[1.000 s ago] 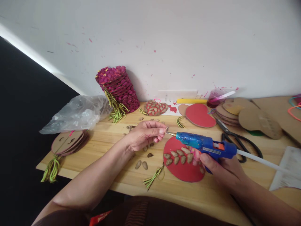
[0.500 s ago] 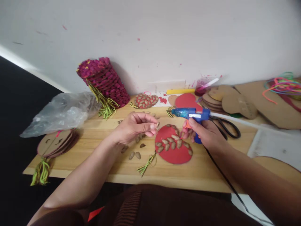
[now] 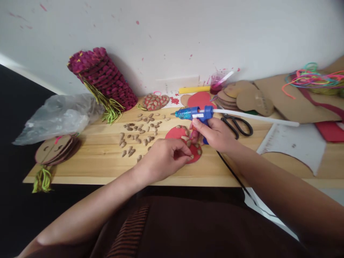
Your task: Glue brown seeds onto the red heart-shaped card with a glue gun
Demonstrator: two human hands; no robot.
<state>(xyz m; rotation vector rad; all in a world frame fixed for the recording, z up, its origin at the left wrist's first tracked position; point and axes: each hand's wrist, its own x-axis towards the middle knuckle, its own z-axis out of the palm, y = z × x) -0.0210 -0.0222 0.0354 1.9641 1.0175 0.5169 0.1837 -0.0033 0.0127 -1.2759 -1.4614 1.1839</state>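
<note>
My left hand (image 3: 166,157) is closed in a pinch on a peanut (image 3: 191,156), low over the right part of a red oval piece (image 3: 174,133). Unshelled peanuts lie in rows on that piece, partly hidden by my hands. My right hand (image 3: 219,135) grips a blue hot glue gun (image 3: 189,113) above the piece. A long white glue stick (image 3: 255,117) sticks out of its back, and its nozzle points left. Many loose peanuts (image 3: 137,130) are scattered on the wooden table (image 3: 99,157) to the left.
Black-handled scissors (image 3: 239,127) lie right of the glue gun, near cardboard cutouts (image 3: 255,98). At the left are a plastic bag (image 3: 59,113) and stacked tasselled discs (image 3: 53,148). Behind stand a purple textured cylinder (image 3: 104,79) and a cup of dark liquid (image 3: 216,84).
My left hand has come down and right from above the table to the red piece, with the peanut in its fingertips. My right hand still holds the glue gun. The view has shifted.
</note>
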